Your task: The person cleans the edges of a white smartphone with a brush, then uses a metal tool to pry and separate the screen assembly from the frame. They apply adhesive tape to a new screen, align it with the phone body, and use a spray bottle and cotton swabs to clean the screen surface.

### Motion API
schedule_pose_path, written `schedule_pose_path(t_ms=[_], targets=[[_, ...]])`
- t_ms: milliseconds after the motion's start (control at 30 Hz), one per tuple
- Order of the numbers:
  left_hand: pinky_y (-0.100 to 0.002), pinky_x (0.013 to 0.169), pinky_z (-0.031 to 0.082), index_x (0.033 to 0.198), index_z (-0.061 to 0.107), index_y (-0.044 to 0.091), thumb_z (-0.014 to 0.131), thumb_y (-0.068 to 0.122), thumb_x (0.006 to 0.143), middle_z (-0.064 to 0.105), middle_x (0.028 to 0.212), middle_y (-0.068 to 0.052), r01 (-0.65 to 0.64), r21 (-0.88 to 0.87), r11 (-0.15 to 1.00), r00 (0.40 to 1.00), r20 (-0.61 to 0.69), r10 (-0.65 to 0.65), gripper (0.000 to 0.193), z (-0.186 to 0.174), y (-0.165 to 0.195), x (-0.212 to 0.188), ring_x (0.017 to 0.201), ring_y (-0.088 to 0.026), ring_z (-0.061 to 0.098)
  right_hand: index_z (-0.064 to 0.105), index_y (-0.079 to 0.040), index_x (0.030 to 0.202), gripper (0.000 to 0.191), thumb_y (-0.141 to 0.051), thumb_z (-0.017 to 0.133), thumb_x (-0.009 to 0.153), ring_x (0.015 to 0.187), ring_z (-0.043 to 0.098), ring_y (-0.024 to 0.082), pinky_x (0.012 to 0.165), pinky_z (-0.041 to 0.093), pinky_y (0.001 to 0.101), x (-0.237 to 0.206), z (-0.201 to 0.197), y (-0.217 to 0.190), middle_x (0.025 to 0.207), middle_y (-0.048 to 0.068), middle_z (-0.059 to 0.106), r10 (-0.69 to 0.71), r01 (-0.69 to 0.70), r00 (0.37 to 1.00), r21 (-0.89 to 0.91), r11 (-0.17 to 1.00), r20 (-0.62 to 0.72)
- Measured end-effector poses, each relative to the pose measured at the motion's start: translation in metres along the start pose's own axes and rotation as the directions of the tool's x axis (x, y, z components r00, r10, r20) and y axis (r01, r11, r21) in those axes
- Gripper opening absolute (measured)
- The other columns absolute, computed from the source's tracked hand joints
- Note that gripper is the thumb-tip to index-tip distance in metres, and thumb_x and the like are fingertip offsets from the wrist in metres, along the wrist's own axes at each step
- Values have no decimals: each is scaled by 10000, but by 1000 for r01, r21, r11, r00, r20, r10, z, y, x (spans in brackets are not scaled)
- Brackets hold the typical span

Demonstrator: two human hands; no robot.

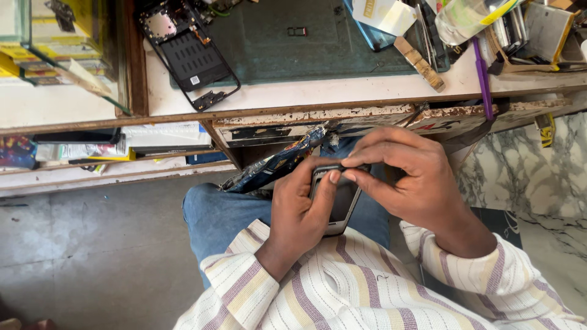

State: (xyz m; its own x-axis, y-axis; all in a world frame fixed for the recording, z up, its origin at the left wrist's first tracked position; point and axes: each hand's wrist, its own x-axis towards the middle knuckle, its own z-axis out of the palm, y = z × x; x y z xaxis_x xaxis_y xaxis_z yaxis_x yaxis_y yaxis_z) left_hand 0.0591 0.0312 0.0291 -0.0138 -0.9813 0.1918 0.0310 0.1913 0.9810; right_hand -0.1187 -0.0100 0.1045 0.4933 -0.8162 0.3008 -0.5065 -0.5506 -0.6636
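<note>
While both hands, left hand (299, 211) and right hand (409, 180), grip one phone (340, 205), seemingly its top edge.

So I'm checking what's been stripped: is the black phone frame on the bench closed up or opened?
Opened. The black phone frame lies flat on the bench, its inner parts exposed.

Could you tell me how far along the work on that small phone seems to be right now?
Already done, it seems: an opened phone frame lies stripped on the green mat. In hand: the left hand cradles a small phone over the lap, while the right hand pinches at its top edge. Left: the small phone looks intact and unopened; whether anything has come off it cannot be told.
</note>
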Motion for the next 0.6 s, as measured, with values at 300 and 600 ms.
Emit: schedule_pose_path(t_ms=[300,600], targets=[[-248,647,526,1124,683,4,639,42,1011,741,908,-93,-151,-14,988,987,49,152,127,11,2,-1,733,-104,692,744,-20,997,156,-46,801,854,907,726,158,795,582,272,-19,-14,2,1002,83,718,89,-82,995,162,983,-35],[-238,590,491,1123,700,12,661,48,994,720,828,-82,-132,79,988,989,74,126,139,15,-3,0,653,-85,652,744,-10,981,118,-26,783,871,907,709,152,784,583,250,-23,-16,11,1007,94,710,196,-194,980,308,931,23]])
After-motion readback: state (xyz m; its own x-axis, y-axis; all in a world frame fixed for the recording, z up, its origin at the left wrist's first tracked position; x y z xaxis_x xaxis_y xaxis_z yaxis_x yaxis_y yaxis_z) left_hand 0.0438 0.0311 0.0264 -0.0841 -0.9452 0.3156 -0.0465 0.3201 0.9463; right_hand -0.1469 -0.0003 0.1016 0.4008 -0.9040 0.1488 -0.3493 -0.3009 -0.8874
